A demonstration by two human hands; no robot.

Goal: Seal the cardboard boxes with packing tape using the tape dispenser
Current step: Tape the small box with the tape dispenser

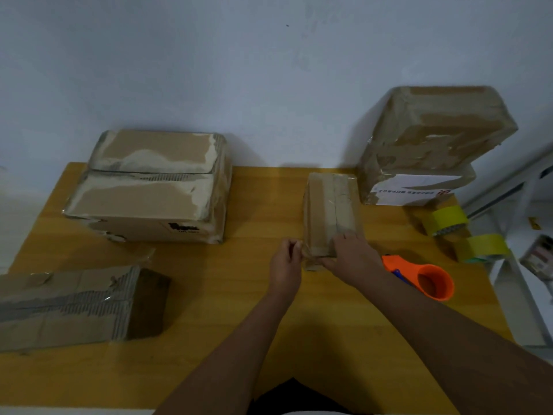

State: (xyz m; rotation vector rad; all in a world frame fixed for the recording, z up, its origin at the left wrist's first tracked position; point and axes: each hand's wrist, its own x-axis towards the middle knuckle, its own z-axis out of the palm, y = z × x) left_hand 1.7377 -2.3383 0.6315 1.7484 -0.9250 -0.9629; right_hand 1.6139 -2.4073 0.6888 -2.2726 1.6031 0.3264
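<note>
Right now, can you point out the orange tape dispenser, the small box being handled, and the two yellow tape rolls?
orange tape dispenser [431, 281]: head view, on its round orange hub.
small box [330, 205]: head view, on its taped top face.
yellow tape rolls [449, 218]: head view, on the farther roll's outer band.

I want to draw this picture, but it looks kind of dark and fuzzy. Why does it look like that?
In the head view the light is dim, so the yellow wooden table and the small brown cardboard box look muddy; edges are soft all over, and the print on the white-labelled box is unreadable; the wide lens bends the table's sides outward; the orange plastic tape dispenser stays the brightest thing.
</note>
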